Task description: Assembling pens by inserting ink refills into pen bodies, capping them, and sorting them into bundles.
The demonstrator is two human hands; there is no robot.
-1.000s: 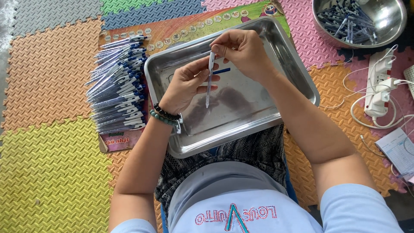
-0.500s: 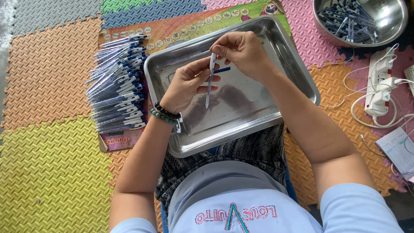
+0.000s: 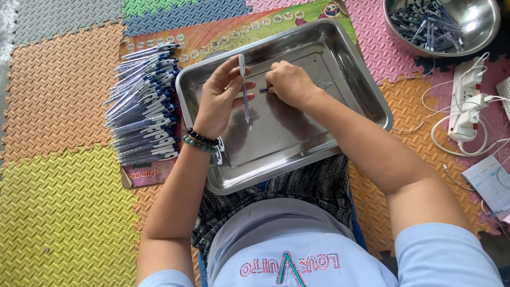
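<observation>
Over a steel tray (image 3: 340,64) on my lap, my left hand (image 3: 220,101) holds a thin clear pen barrel (image 3: 244,85) upright between thumb and fingers. My right hand (image 3: 289,82) is lowered to the tray floor, with its fingers pinched on a small dark blue pen part (image 3: 263,90) just right of the barrel. A bead bracelet (image 3: 201,141) sits on my left wrist. A pile of finished blue-and-white pens (image 3: 143,103) lies left of the tray on a printed board.
A round steel bowl (image 3: 478,26) of loose pen parts stands at the top right. A white power strip (image 3: 465,106) with plugs and cables lies to the right, next to a paper sheet (image 3: 491,183). Coloured foam floor mats (image 3: 58,212) surround everything.
My right hand has dropped from the top of the barrel down to the tray floor. My left hand keeps the barrel upright, now held alone.
</observation>
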